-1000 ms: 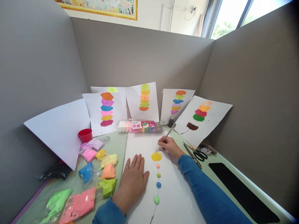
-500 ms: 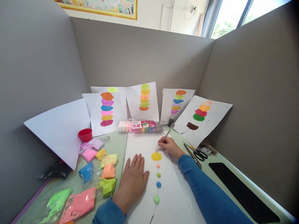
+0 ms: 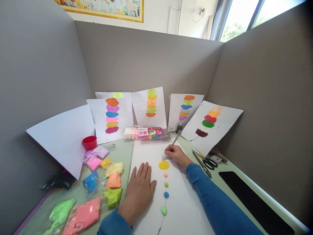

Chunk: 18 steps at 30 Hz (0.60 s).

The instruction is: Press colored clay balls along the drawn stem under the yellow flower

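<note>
My left hand point(image 3: 140, 191) lies flat on the white paper point(image 3: 149, 148), fingers stretched out, holding nothing. With my right hand point(image 3: 176, 154) I grip a metal fork point(image 3: 175, 137) by its handle, tines pointing down. The tines are at the upper edge of a flattened yellow clay piece point(image 3: 163, 165); I cannot tell whether they touch it. Below it along a drawn line sit an orange clay ball point(image 3: 165, 175), a lime ball point(image 3: 166, 184), a blue ball point(image 3: 166, 195) and a green ball point(image 3: 164, 211).
Bags of coloured clay point(image 3: 83, 215) and a red cup point(image 3: 89, 142) are at the left. A packaged clay set point(image 3: 148, 133) lies behind the paper. Scissors point(image 3: 209, 162) and a black strip-shaped object point(image 3: 254, 200) are at the right. Finished pictures point(image 3: 188, 107) lean against grey panels point(image 3: 149, 58).
The fork and my right hand have shifted very slightly left over the yellow piece's top edge. My left hand stays flat in place. The whole view has tilted a little.
</note>
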Each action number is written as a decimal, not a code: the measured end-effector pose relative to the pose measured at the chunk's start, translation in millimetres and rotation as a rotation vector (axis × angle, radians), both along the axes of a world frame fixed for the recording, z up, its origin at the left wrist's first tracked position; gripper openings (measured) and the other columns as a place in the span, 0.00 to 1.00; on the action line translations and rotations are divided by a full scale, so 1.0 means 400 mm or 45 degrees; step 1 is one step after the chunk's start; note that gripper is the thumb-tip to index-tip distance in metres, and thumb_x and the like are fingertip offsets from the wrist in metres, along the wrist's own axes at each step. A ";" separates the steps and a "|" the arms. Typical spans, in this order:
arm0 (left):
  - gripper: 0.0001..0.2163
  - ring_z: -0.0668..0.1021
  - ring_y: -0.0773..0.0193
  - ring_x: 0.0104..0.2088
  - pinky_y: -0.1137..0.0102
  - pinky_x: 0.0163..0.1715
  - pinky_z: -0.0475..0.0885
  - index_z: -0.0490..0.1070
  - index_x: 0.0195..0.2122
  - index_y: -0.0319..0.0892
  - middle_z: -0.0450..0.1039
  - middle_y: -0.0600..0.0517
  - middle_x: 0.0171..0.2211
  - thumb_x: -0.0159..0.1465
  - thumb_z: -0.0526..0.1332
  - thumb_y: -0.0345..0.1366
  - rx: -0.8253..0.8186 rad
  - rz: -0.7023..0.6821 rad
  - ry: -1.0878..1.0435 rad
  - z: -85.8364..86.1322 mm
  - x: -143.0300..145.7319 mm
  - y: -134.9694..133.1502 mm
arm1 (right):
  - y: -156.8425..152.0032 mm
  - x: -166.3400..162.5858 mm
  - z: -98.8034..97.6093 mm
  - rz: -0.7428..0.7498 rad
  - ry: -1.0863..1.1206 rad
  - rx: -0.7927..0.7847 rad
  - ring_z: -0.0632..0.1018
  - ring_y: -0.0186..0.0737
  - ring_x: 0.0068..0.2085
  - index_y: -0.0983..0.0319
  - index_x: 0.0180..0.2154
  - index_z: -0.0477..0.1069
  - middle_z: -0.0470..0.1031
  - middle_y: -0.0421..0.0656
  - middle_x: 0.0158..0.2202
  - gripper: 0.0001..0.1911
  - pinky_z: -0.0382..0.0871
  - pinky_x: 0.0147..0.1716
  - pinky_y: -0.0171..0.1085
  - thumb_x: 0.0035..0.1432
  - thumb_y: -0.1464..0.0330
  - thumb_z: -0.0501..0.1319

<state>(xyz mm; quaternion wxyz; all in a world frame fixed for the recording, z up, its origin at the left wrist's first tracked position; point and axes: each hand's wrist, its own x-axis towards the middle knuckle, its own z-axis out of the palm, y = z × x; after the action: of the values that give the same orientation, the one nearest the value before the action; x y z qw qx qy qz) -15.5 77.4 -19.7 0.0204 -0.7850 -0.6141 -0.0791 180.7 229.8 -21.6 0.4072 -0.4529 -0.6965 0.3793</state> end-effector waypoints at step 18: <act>0.25 0.55 0.54 0.64 0.51 0.61 0.52 0.56 0.61 0.34 0.51 0.44 0.63 0.67 0.42 0.42 0.011 -0.010 -0.006 -0.003 -0.002 0.002 | -0.003 -0.001 0.001 -0.009 0.054 -0.029 0.64 0.32 0.24 0.64 0.27 0.69 0.66 0.37 0.21 0.07 0.56 0.25 0.33 0.44 0.66 0.61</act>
<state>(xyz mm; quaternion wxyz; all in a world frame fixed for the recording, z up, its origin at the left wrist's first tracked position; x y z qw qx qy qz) -16.3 78.0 -21.1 0.0219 -0.7870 -0.6108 -0.0836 180.4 228.8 -21.2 0.4180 -0.4520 -0.6817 0.3953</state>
